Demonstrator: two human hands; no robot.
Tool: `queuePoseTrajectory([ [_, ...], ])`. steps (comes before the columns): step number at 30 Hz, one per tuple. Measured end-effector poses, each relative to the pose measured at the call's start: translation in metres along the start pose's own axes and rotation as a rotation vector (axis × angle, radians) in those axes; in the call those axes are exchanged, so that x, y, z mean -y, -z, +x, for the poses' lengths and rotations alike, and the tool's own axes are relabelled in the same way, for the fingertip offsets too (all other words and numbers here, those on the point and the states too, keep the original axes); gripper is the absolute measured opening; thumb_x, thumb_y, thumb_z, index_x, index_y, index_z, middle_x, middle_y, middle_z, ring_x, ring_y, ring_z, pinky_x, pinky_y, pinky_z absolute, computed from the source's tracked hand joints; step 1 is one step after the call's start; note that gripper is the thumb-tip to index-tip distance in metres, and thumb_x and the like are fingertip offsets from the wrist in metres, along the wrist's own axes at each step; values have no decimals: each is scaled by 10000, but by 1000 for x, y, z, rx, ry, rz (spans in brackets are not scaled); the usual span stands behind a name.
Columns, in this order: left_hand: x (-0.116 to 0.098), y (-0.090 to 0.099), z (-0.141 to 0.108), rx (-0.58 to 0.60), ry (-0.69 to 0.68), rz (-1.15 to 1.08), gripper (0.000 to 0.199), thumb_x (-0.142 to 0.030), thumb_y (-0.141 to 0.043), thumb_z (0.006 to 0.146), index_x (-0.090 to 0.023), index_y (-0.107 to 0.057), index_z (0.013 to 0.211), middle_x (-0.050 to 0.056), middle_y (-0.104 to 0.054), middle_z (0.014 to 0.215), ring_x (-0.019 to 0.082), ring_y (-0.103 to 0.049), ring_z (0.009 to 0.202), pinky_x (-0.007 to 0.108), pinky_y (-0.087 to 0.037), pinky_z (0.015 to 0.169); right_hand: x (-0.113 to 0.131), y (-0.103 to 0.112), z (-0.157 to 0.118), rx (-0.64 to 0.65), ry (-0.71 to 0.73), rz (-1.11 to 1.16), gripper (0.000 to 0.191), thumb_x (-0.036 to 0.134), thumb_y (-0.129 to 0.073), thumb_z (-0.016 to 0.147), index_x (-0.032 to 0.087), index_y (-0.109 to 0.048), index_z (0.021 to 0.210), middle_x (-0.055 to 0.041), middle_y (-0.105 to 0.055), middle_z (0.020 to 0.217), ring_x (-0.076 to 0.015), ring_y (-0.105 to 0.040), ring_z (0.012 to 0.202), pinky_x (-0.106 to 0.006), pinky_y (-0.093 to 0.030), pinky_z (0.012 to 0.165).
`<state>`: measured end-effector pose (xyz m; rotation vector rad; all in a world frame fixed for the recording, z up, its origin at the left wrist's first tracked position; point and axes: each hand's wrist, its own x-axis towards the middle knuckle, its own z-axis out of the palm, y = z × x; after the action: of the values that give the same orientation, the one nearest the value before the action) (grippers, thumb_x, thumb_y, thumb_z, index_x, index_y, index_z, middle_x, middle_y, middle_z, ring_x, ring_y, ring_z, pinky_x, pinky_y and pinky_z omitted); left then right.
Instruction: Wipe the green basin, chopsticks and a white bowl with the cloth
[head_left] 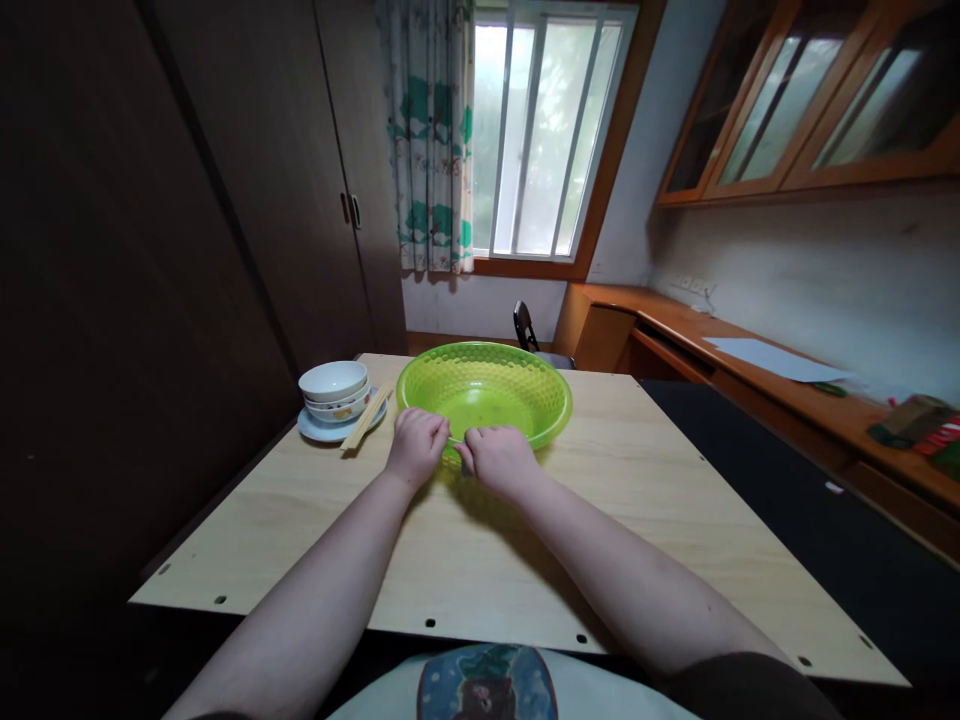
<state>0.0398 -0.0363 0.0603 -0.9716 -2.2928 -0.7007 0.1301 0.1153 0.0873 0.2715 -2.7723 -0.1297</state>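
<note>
I have both hands together at the near edge of the green basin (487, 375), left hand (418, 442) and right hand (496, 458) side by side, just a narrow gap between. Fingers curled closed on both; whether they grip the rim or something small, I can't tell. A small greyish patch (467, 468) shows under the right hand, too little to name. Basin sits upright near the far edge of the pale wooden worktop (652, 450), its inner wall dimpled. Off to its left I get a stack of bowls (335, 392), white inside, standing upright on a light-blue plate (322, 432). Pale chopsticks (367, 418) lie slanted over the plate's right side, near ends reaching past the rim, between bowls and basin. Behind the worktop: dark folding chair (527, 325), window (551, 130), and patterned curtain (433, 150) hanging at the window's left.
</note>
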Motion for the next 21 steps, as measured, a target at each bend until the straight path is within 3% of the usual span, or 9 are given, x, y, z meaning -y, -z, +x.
queuePoseTrajectory([
  [9, -1, 1, 0, -7, -15, -14, 375, -307, -360, 919, -209, -587, 637, 42, -618, 654, 199, -535, 726, 386, -369, 814, -30, -5, -16, -148, 8, -6, 386, 376, -370, 968, 172, -653, 804, -76, -670, 751, -180, -552, 697, -317, -276, 693],
  [14, -10, 4, -1, 9, -77, 28, 352, -314, -366, 927, -207, -621, 709, 54, -640, 709, 207, -550, 777, 403, -372, 914, -29, -3, -18, -259, -55, 33, 391, 389, -412, 957, 186, -662, 734, -75, -669, 762, -196, -520, 795, -346, -289, 832],
  [18, -26, 2, -4, 69, -154, 21, 318, -327, -381, 933, -217, -651, 809, 48, -681, 800, 207, -567, 844, 421, -343, 974, -21, -6, -23, -323, -180, 64, 355, 396, -424, 954, 190, -677, 812, -85, -672, 836, -215, -505, 862, -361, -281, 879],
  [21, -35, 1, -7, 74, -147, 38, 321, -339, -393, 929, -212, -643, 773, 49, -672, 764, 209, -562, 825, 425, -350, 957, -17, -11, -30, -319, -164, 86, 319, 352, -403, 963, 177, -668, 934, -84, -669, 867, -212, -508, 868, -347, -282, 875],
])
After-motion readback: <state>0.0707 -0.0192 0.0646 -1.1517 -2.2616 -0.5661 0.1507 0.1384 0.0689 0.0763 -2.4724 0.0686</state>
